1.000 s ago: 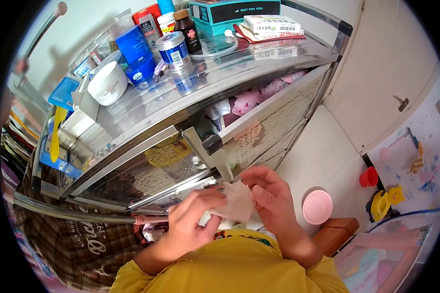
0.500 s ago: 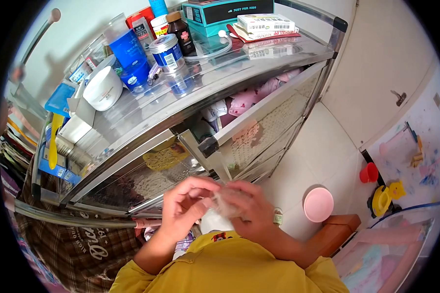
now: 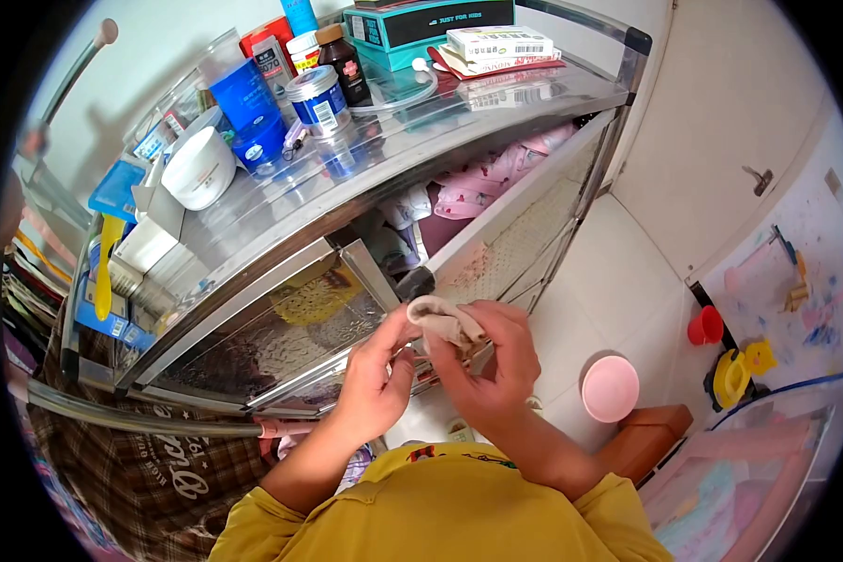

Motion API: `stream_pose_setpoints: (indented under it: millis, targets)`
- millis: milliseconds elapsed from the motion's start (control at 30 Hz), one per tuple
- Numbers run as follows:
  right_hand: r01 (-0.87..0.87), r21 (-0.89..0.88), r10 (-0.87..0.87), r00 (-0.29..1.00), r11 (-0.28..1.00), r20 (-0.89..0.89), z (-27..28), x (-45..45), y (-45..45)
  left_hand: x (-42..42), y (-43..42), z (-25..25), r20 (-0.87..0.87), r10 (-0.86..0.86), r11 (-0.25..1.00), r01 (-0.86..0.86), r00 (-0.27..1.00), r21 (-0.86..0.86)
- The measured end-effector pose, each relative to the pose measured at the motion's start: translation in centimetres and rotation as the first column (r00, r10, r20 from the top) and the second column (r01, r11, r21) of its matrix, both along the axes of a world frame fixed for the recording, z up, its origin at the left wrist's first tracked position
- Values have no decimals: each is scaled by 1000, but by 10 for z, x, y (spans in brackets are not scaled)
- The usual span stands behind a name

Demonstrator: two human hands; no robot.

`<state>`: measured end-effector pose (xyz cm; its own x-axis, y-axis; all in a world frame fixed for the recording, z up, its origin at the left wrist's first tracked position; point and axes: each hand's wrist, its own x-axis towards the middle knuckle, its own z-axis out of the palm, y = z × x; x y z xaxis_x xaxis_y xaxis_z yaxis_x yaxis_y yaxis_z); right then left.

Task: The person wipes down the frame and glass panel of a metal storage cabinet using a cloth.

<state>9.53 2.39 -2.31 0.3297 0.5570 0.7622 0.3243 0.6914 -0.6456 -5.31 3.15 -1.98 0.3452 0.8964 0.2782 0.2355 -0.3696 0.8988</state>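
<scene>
A small beige cloth (image 3: 448, 321), folded or rolled into a loop at its top, is between my two hands in front of the cabinet. My left hand (image 3: 380, 377) pinches its left edge with the fingers bent. On the other side my right hand (image 3: 493, 361) has its fingers closed around the lower right part of the cloth. Behind the hands, the upper drawer (image 3: 525, 201) stands partly pulled out, with pink patterned clothes (image 3: 496, 178) and white cloth inside. The fingertips partly hide the cloth's lower portion.
Jars, bottles, boxes and a white bowl (image 3: 199, 169) stand on the cabinet top (image 3: 281, 206). A pink basin (image 3: 610, 389) sits on the floor to the right, near a brown box (image 3: 648, 436) and a red cup (image 3: 705, 325). Brown plaid clothing (image 3: 150, 468) hangs at the lower left.
Both hands have risen toward the drawer with the cloth. The cloth was spread flatter a second ago and now shows a rolled loop. The view has shifted slightly.
</scene>
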Motion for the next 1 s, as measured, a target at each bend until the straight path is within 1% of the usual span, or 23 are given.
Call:
stream_pose_setpoints:
  millis: [33, 67, 133, 267, 333, 367, 433, 500, 567, 633, 667, 700, 767, 800, 833, 900, 933, 1000]
  targets:
    - [34, 32, -36, 997, 999, 64, -1, 0, 4, 2, -1, 0, 36, -6, 1000, 5, 999, 9]
    - [65, 66, -73, 989, 996, 127, -2, 1, 6, 2, 0, -3, 34, -8, 1000, 8, 999, 9]
    - [79, 72, -88, 987, 994, 134, -5, 4, 9, 0, 4, -12, 94, 11, 999, -14, 996, 32]
    - [91, 95, -105, 981, 991, 162, -12, 8, 5, -1, -5, -8, 65, -39, 999, 41, 997, -19]
    - [80, 67, -91, 979, 995, 185, -22, 11, 3, 5, -5, -11, 31, 79, 989, -82, 996, 127]
    - [69, 37, -75, 975, 997, 209, -29, 12, 2, 7, -5, -11, 31, 79, 988, -83, 996, 129]
    - [46, 8, -47, 971, 999, 233, -45, 16, 3, 9, -5, -10, 4, 145, 974, -144, 989, 177]
    - [18, -26, -11, 968, 1000, 252, -50, 18, 1, 7, -3, -9, -33, 134, 980, -128, 990, 150]
    - [2, 31, -8, 983, 1000, 181, -46, 21, -3, 8, -6, -9, -68, 126, 986, -117, 990, 122]
    - [-14, 56, 5, 987, 998, 162, -18, 26, -4, 12, -13, -11, -46, 205, 979, -205, 978, 5]
    - [-21, 86, 8, 989, 996, 146, -8, 28, -1, 20, -13, -7, 55, 159, 987, -160, 986, 18]
    - [-28, 84, 15, 989, 996, 148, -6, 27, 4, 22, -14, -5, 56, 165, 986, -166, 985, 16]
    - [-39, 153, 9, 982, 987, 191, -2, 22, 13, 26, -18, -1, 83, 196, 979, -191, 977, -65]
    - [-52, 153, 20, 979, 987, 202, -1, 23, 14, 25, -18, -1, 68, 186, 981, -182, 980, -68]
    - [-64, 155, 31, 978, 986, 205, -2, 24, 13, 27, -18, -2, 71, 198, 979, -193, 978, -67]
    - [-55, 161, 17, 973, 985, 230, -11, 27, 14, 32, -19, -6, 146, 221, 975, -216, 964, -46]
    - [-63, 161, 25, 973, 985, 232, -22, 28, 14, 30, -19, -8, 130, 230, 972, -222, 964, -71]
    - [-115, 49, 96, 951, 992, 294, -44, 31, 14, 32, -17, -12, 147, 263, 965, -258, 953, -53]
